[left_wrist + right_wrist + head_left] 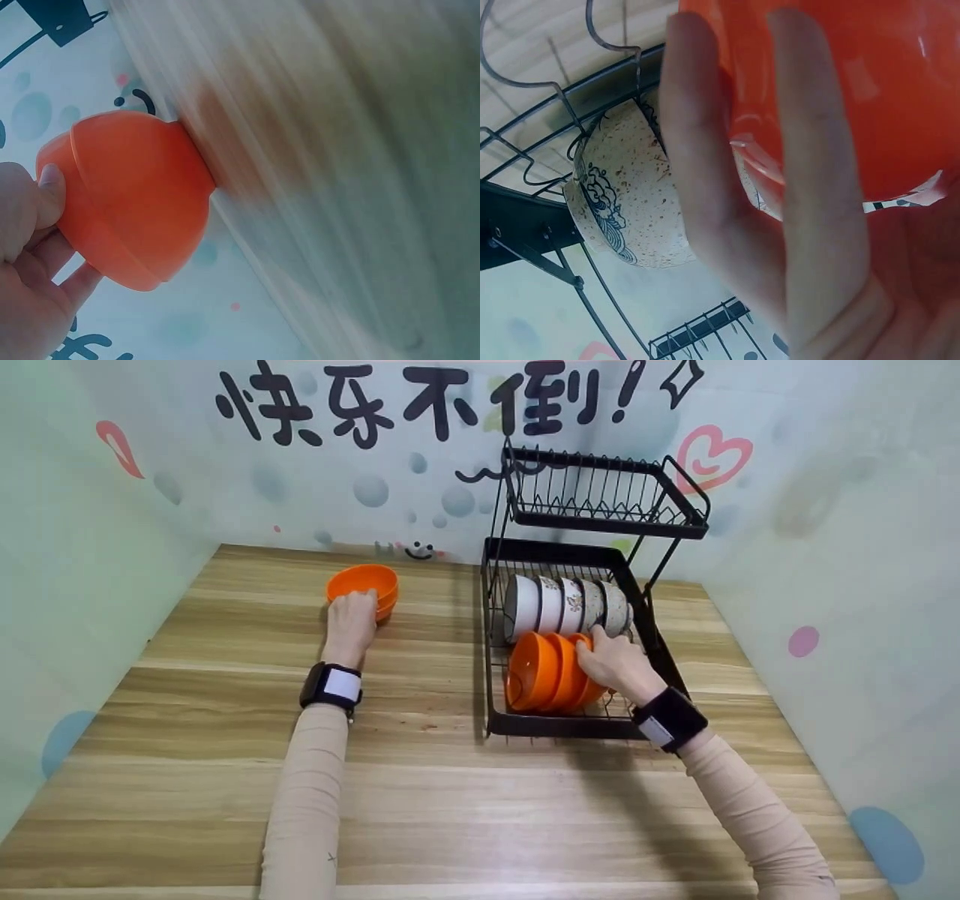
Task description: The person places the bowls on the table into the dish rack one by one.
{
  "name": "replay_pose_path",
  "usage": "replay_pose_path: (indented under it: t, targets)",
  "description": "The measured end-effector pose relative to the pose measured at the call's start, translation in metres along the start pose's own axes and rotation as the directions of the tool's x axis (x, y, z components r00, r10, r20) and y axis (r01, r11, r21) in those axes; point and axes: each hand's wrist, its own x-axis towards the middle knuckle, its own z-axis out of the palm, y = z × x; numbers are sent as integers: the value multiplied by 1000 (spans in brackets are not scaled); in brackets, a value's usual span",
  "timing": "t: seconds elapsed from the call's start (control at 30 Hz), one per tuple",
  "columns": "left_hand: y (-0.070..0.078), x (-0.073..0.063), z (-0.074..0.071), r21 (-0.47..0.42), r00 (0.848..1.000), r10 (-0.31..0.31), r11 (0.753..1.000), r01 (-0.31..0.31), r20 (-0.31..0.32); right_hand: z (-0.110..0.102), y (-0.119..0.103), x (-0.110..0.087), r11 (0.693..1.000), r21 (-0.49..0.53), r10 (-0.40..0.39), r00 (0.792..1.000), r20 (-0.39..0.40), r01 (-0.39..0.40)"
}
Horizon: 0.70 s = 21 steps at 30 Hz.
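At the table's left side, my left hand (352, 619) pinches the near rim of a small stack of nested orange bowls (365, 579). In the left wrist view the thumb lies on the outside of the orange bowl (142, 195), fingers beneath, and its foot is at the wooden table. On the right, several orange bowls (534, 671) stand on edge in the lower tier of a black dish rack (562, 725). My right hand (616, 660) grips the rightmost of them, an orange bowl (877, 90), with two fingers extended along its outside in the right wrist view.
Behind the orange bowls, a row of white and patterned bowls (551, 604) stands on edge in the rack; a speckled bowl (634, 191) there sits close to my right fingers. The rack's slotted upper tier (607, 521) rises above them at the back. A printed wall (420, 502) bounds the table (450, 817).
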Motion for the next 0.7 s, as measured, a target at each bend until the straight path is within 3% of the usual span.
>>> replay_pose_path:
  t: [0.47,0.7]
  targets:
    - [6,2,-15,-2,998,48,999,-49,-42,-5,3,-1,996,83,-16,1000,-7,17]
    - [20,2,-29,-11,989,93,995,-95,-110,-11,4,1,978,203,-19,991,-136,46]
